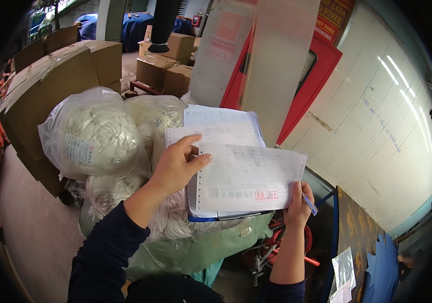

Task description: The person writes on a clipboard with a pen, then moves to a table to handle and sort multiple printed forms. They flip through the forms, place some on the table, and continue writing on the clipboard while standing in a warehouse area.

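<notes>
Head view: nearest us, our right hand (298,202) closes on the lower right corner of the top form (249,178), a perforated sheet with a red stamp, and keeps a blue pen (309,204) pinched between the fingers at the same time. That shared grip is the weak point, we judge: the pen could slide out or mark the paper. Our left hand (175,166) has the thumb pressed on the form's left edge, fingers curled behind the stack of papers (216,123), which lies on a blue-edged clipboard (211,218). The stack fans upward loosely, so a slack thumb could let the sheets slip or scatter. Beyond, clear bags of white cord (92,134) bulge over a green sack (196,250), then cardboard boxes (39,81) and a red cabinet (312,76).
</notes>
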`<act>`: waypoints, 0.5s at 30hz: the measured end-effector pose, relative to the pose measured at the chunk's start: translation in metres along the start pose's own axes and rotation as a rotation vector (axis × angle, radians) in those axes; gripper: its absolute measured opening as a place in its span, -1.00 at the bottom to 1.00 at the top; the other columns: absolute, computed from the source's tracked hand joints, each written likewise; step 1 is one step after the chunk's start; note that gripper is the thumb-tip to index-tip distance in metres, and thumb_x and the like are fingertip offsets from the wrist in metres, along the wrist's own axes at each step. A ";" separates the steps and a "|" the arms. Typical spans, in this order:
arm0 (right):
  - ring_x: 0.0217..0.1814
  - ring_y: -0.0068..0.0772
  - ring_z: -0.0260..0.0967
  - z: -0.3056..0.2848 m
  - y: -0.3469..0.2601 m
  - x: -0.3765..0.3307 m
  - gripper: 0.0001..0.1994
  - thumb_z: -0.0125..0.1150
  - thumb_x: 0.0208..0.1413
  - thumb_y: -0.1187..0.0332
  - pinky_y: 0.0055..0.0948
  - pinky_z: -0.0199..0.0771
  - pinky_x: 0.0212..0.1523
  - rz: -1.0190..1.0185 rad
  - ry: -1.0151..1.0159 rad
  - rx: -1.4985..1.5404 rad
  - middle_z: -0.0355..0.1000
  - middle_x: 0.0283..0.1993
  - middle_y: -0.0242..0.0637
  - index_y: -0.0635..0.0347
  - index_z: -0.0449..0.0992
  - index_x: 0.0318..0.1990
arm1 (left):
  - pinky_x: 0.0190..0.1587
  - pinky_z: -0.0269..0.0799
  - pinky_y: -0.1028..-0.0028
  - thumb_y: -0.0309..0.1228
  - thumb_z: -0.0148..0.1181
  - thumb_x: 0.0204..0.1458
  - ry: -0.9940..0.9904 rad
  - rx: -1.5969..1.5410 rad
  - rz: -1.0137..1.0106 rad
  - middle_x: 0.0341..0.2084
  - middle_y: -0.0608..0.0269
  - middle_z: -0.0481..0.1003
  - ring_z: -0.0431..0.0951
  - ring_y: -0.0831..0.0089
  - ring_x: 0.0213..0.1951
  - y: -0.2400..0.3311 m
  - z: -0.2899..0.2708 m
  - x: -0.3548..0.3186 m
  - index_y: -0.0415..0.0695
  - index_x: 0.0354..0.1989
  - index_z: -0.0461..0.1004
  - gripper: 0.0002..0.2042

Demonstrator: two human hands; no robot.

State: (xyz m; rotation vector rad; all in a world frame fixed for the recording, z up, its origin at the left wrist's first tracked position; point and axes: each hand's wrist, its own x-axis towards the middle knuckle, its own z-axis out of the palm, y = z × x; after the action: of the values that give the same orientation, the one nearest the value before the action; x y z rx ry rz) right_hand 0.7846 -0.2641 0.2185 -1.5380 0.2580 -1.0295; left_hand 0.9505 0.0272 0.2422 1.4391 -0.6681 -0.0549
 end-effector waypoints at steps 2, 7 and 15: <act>-0.29 -0.76 0.25 0.002 -0.002 -0.002 -0.85 0.21 0.28 0.34 -0.68 0.24 -0.20 -0.008 -0.065 0.159 0.43 -0.32 -0.55 0.25 0.48 -0.23 | -0.29 0.47 0.53 -0.45 0.28 0.15 -0.028 -0.041 -0.068 -0.41 0.19 0.62 0.55 0.57 -0.37 0.002 -0.006 -0.002 -0.35 -0.11 0.57 -0.77; -0.21 -0.64 0.39 -0.005 -0.013 -0.003 -0.81 0.27 0.21 0.38 -0.58 0.37 -0.10 -0.030 -0.194 -0.005 0.52 -0.22 -0.41 0.31 0.49 -0.13 | -0.32 0.43 0.59 -0.50 0.27 0.15 -0.035 -0.003 0.002 -0.45 0.32 0.60 0.48 0.70 -0.40 0.004 -0.010 -0.008 -0.33 -0.16 0.59 -0.84; -0.36 -0.55 0.45 -0.032 -0.027 0.003 -0.84 0.24 0.20 0.43 -0.56 0.46 -0.31 0.289 -0.117 -0.161 0.54 -0.31 -0.31 0.37 0.50 -0.18 | 0.23 0.28 0.14 -0.39 0.21 0.11 -0.202 0.879 0.475 0.07 0.15 0.53 0.46 0.18 0.15 -0.016 -0.014 -0.004 -0.08 -0.07 0.63 -0.77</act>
State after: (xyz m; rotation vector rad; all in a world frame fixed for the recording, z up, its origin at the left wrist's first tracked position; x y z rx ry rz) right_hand 0.7533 -0.2812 0.2403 -1.6426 0.4758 -0.7021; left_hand 0.9594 0.0391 0.2263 2.0761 -1.2825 0.5308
